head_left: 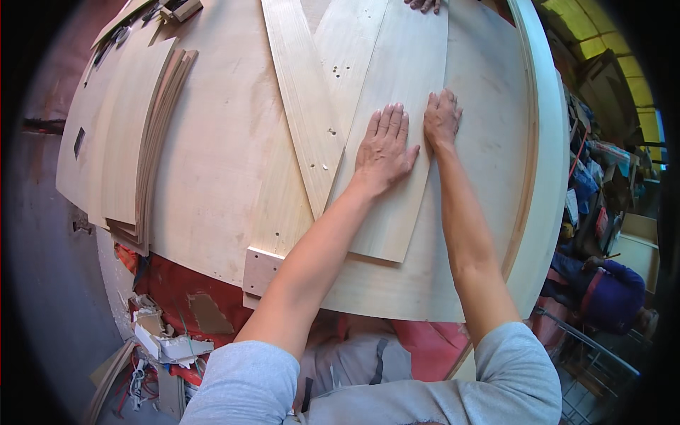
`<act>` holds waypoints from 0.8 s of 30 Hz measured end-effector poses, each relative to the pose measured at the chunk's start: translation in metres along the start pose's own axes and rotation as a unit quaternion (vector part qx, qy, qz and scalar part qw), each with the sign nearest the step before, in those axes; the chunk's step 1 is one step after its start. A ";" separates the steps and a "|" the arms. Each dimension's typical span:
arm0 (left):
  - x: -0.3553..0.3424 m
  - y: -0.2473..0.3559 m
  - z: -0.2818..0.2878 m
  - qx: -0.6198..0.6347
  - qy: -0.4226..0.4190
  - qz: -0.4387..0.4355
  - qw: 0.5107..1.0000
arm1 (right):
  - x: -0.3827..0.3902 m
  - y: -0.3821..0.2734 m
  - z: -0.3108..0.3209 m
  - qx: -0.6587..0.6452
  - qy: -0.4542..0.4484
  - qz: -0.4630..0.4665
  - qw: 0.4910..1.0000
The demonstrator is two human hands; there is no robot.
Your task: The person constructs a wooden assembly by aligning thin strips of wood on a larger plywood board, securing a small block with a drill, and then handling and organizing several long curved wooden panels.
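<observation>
A long pale wooden board (382,227) lies at a slant on the large wooden work panel (212,177). My left hand (383,147) is flat on the board's face, fingers stretched out and holding nothing. Along the board's right edge rests my right hand (443,119), its fingers slightly bent and apart, the thumb side against the edge. Left of this board, a second board with holes (354,57) is partly covered by a narrow plank (301,92) crossing over it. At the far end, another person's hand (423,6) touches the long board.
Stacked thin wooden boards (145,142) lie at the left. A raised strip (531,142) runs down the panel's right side. A small block with holes (260,271) sits at the near edge. Scraps (166,340) lie below left; a person in purple (613,297) is at the right.
</observation>
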State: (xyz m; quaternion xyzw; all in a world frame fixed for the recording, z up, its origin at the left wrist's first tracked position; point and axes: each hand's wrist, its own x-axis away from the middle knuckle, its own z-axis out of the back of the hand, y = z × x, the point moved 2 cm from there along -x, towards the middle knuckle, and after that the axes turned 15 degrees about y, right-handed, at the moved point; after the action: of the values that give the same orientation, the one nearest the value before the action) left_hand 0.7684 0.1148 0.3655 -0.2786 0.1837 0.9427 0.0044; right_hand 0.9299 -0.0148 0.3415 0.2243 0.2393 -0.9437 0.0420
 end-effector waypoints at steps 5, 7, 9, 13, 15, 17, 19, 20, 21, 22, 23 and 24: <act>0.018 0.012 0.016 0.004 -0.008 0.006 1.000 | 0.026 -0.003 0.019 -0.013 0.007 -0.001 1.000; 0.028 0.015 0.021 0.010 -0.007 0.005 1.000 | 0.038 0.001 0.021 -0.013 0.021 0.000 1.000; 0.041 0.019 0.031 0.017 -0.014 0.015 1.000 | 0.057 0.002 0.025 -0.009 0.026 0.014 1.000; 0.066 0.027 0.052 0.013 -0.016 0.018 1.000 | 0.086 -0.001 0.040 -0.003 0.001 0.014 1.000; 0.076 0.029 0.063 0.010 -0.011 0.015 1.000 | 0.099 -0.003 0.049 -0.004 0.016 0.006 1.000; 0.092 0.035 0.076 0.029 -0.024 0.027 0.999 | 0.116 -0.008 0.058 -0.015 0.015 0.006 1.000; 0.103 0.037 0.083 0.024 -0.028 0.030 0.999 | 0.130 -0.010 0.067 -0.022 0.007 0.006 1.000; 0.107 0.044 0.087 0.025 -0.029 0.022 0.999 | 0.132 -0.007 0.080 -0.017 0.012 0.006 1.000; 0.114 0.044 0.089 0.023 -0.040 0.039 0.998 | 0.138 -0.010 0.084 -0.022 0.011 0.009 1.000; 0.118 0.046 0.089 0.024 -0.031 0.034 0.999 | 0.145 -0.011 0.090 -0.020 -0.009 0.010 1.000; 0.124 0.045 0.092 0.018 -0.017 0.025 0.999 | 0.146 -0.014 0.092 -0.018 -0.005 0.013 1.000; 0.133 0.047 0.096 0.013 -0.024 0.036 0.999 | 0.153 -0.015 0.093 -0.016 -0.002 0.016 1.000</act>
State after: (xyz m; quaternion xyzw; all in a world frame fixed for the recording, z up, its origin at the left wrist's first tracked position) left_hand 0.6000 0.0920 0.3861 -0.2492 0.2056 0.9461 -0.0218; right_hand 0.7522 -0.0409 0.3533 0.2259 0.2505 -0.9394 0.0609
